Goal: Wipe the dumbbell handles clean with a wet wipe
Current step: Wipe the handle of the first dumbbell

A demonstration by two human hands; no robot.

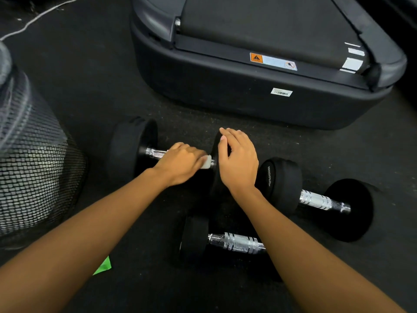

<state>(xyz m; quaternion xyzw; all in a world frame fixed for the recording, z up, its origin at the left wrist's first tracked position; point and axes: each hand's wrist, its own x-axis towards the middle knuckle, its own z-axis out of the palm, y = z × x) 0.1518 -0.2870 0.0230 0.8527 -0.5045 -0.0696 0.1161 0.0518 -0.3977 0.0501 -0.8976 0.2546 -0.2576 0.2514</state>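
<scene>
Far dumbbell [135,150] lies on the floor [101,98] before the treadmill [248,96]. Left hand [180,163] grips the wet wipe [207,162] around its handle [155,153]. Right hand [239,163] rests flat-fingered on its right weight head [215,179]. Two other dumbbells [234,241] lie nearer.

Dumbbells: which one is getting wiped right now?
The far dumbbell, nearest the treadmill: a white wipe is on its handle. The right dumbbell and the nearest dumbbell have shiny handles with no wipe.
</scene>
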